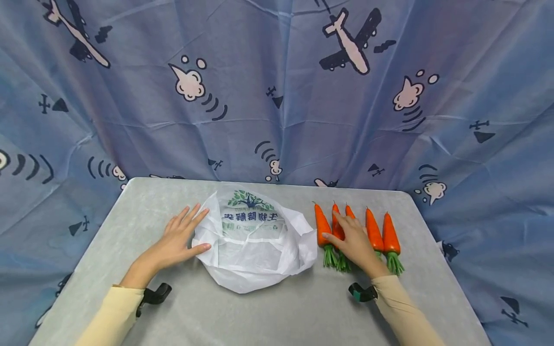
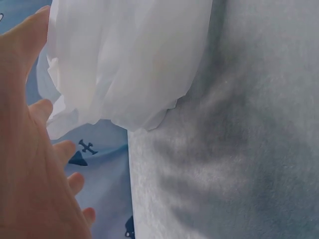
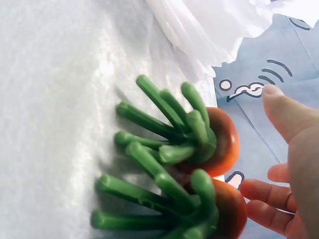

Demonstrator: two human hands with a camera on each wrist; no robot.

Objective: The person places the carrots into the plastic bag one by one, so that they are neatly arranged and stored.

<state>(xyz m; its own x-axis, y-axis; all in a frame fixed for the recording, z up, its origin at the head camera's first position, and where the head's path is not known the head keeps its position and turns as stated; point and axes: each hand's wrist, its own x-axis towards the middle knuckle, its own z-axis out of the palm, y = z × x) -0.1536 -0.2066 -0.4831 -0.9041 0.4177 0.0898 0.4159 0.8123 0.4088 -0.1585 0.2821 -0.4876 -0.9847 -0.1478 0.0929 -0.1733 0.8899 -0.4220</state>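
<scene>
A white plastic bag (image 1: 248,283) with a green tree print and mirrored lettering lies open-mouthed on the table. Beside its left edge my left hand (image 1: 179,240) spreads its fingers, thumb close to the plastic (image 2: 129,64); whether it touches cannot be told. To the right of the bag, several orange carrots (image 1: 321,223) with green stems lie in a row, tips toward the back. Over the middle ones hovers or rests my right hand (image 1: 357,242), thumb and fingers apart, partly covering them. In the right wrist view two carrots (image 3: 228,142) show their stem ends, not gripped.
The table (image 1: 277,319) has a pale grey cover. Behind and around it hangs a blue curtain (image 1: 242,96) printed with airplanes. Each wrist carries a dark camera mount (image 1: 157,293).
</scene>
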